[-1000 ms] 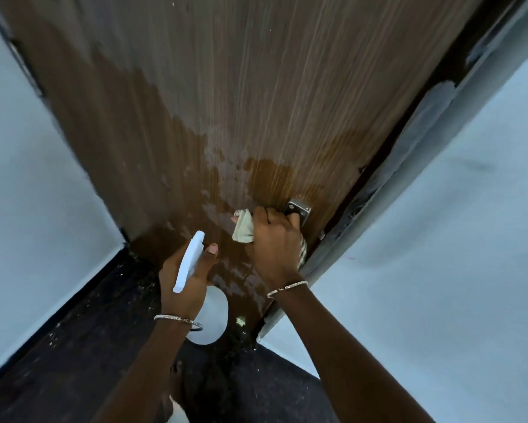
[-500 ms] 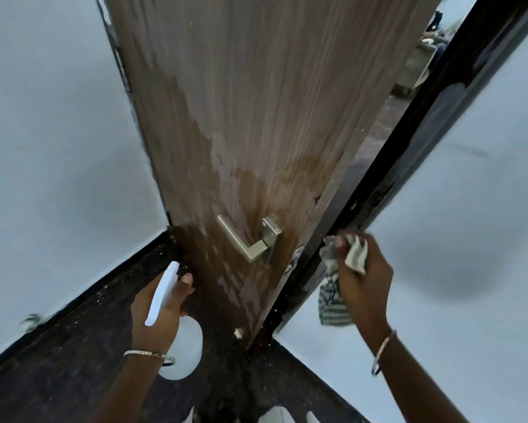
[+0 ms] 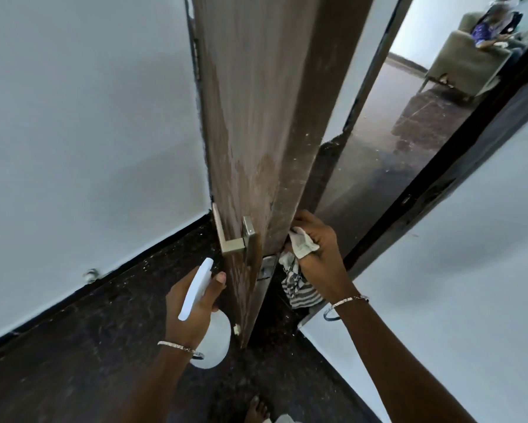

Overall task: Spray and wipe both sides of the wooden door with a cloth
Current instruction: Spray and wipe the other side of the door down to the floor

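The wooden door (image 3: pixel 256 117) stands ajar, seen almost edge-on, with damp patches on its near face. A metal lever handle (image 3: pixel 236 239) juts from that face low down. My left hand (image 3: pixel 195 303) grips a white spray bottle (image 3: pixel 197 288) just left of the door, below the handle. My right hand (image 3: pixel 319 254) holds a striped cloth (image 3: pixel 301 279) against the door's free edge near the latch plate (image 3: pixel 267 267); the cloth's end hangs below my fist.
White walls (image 3: pixel 88 148) flank the door on both sides. The dark door frame (image 3: pixel 440 178) runs up the right. Through the gap lie a dark speckled floor (image 3: pixel 394 132) and an armchair (image 3: pixel 467 62) with a person in it. My bare foot (image 3: pixel 256 407) shows at the bottom.
The door has swung further open toward me. My right hand left the handle and moved round to the door's free edge with the cloth. My left hand kept hold of the bottle.
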### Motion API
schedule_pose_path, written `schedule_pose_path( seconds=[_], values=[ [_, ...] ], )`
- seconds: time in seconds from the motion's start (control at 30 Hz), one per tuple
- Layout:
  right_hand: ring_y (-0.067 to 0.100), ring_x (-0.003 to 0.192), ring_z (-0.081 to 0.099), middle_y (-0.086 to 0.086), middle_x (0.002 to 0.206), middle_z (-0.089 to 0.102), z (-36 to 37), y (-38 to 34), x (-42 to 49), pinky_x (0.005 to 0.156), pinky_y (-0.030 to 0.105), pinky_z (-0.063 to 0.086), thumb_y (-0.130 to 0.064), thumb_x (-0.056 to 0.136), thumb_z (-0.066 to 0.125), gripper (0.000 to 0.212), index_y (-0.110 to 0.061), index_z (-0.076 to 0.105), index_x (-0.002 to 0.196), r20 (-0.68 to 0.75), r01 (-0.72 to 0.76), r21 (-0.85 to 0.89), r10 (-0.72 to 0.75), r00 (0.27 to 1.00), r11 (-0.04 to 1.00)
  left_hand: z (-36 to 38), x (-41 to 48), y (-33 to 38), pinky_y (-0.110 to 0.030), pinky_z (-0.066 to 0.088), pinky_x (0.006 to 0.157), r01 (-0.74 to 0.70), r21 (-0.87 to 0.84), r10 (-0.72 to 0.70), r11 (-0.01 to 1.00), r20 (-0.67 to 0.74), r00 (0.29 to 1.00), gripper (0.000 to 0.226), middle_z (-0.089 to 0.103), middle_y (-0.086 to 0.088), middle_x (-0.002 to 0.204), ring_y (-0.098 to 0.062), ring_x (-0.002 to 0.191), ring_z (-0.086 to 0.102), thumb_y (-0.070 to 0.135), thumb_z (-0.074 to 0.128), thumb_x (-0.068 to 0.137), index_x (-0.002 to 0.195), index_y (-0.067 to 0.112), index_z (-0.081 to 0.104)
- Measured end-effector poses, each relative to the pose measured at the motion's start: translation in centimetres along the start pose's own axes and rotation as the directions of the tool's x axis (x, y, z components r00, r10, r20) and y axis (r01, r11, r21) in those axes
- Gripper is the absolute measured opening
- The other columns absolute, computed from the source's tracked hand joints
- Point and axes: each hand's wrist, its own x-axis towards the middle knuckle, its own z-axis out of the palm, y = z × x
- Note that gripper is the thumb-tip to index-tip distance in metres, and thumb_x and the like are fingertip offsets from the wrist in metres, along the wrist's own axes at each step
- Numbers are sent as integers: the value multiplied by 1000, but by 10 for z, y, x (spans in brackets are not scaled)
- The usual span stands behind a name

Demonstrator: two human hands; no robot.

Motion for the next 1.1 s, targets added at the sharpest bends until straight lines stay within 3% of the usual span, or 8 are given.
schedule_pose_path(
  seconds=[0.07, 0.17, 0.37, 0.43, 0.53, 0.67, 0.83, 1.1],
  values=[
    [34, 122, 65, 19, 126, 68, 14, -10, -1, 109, 53, 49, -18, 96, 59, 30, -5, 74, 118, 63, 16, 32, -18, 998, 999, -14, -9, -1, -27, 49, 51, 14, 7, -14, 1000, -19, 1000, 13, 71, -11, 74, -29, 71, 69, 24, 71, 87, 84, 11, 72],
    [1, 119, 63, -24, 123, 69, 40, -35, -4, 107, 34, 50, -1, 94, 57, 46, -36, 72, 120, 198, -37, 79, 21, 980, 996, -38, -22, -5, -39, 49, 53, 5, 4, -5, 1000, -52, 999, 22, 68, -17, 73, -33, 65, 64, 29, 72, 86, 81, 7, 70],
    [17, 97, 71, 5, 104, 74, 101, -47, 26, 87, 38, 59, -12, 93, 60, 24, -8, 79, 107, -11, 208, -193, -214, 977, 959, -92, -36, -2, -37, 49, 54, -30, 32, 35, 999, -161, 986, 22, 67, -16, 71, -33, 63, 62, 27, 71, 88, 85, 5, 71],
    [19, 103, 68, 4, 110, 71, 127, -50, 44, 90, 36, 57, -22, 86, 62, 31, -10, 77, 110, 165, 270, -261, -233, 958, 927, -109, -37, -3, -35, 49, 56, -22, 62, 34, 998, -210, 977, 20, 67, -9, 70, -26, 63, 62, 28, 72, 88, 87, 8, 72],
    [23, 101, 63, 5, 107, 71, 174, -48, 66, 88, 28, 47, -28, 79, 71, 29, -11, 75, 101, 524, 497, -340, -278, 805, 799, -131, -33, -5, -37, 50, 56, -23, 91, 48, 996, -285, 957, 16, 65, -4, 65, -19, 60, 60, 25, 74, 90, 89, 9, 72],
    [15, 77, 56, 6, 80, 70, 226, -53, 86, 72, 16, 34, -39, 92, 60, 33, -8, 71, 83, 538, 538, -205, -364, 760, 818, -150, -17, -6, -34, 49, 56, -40, 142, 93, 989, -390, 916, 23, 63, -3, 61, -19, 56, 60, 31, 72, 90, 82, 9, 70],
    [20, 65, 65, 0, 71, 70, 284, -50, 127, 58, 33, 46, -40, 93, 68, 29, -18, 66, 75, 696, 536, -99, -327, 640, 839, -170, 26, -9, -38, 52, 61, -7, 203, 125, 979, -576, 808, 38, 68, 0, 67, -23, 64, 65, 49, 69, 82, 86, 12, 72],
    [32, 92, 72, 4, 96, 75, 367, -73, 189, 69, 36, 55, -42, 82, 75, 26, -22, 69, 98, 906, 791, -56, -302, 296, 609, -188, 91, 13, -47, 51, 60, 13, 247, 190, 969, -775, 603, 19, 61, 0, 63, -28, 62, 60, 29, 72, 89, 73, 22, 65]
  ],
)
